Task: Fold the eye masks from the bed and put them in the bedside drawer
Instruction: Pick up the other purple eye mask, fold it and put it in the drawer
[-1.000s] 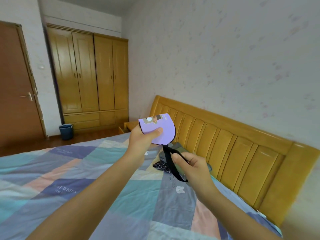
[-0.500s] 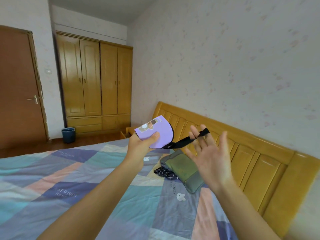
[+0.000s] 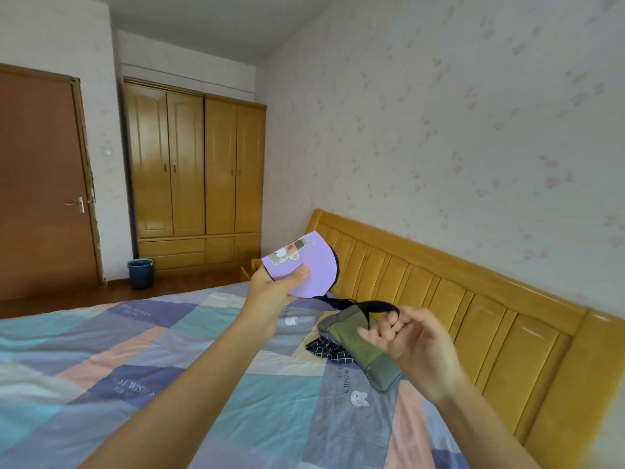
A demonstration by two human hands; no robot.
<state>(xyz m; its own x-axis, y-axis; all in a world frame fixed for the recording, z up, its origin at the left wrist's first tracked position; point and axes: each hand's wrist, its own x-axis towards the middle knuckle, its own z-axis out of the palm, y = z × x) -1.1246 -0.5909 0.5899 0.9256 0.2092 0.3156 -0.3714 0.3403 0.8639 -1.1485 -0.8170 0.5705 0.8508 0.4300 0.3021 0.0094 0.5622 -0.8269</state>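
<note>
Over a patchwork quilt (image 3: 142, 360) and slatted wooden headboard (image 3: 439, 299), a person is folding a lilac eye mask (image 3: 309, 265) — soft, half-moon shaped, cartoon-printed. The left hand (image 3: 277, 287) is pinching the doubled mask aloft; the right hand (image 3: 411, 336) is hooking curled fingers through its black elastic strap (image 3: 375, 304). An olive padded mask (image 3: 358, 346) and a checked one (image 3: 326, 348) are lying unfolded on the bed — no drawer stowing is showing yet.

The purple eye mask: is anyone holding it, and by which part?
Yes. The left hand pinches the folded purple eye mask by its lower edge, thumb on the front. The right hand has its fingers hooked through the black strap.
</note>
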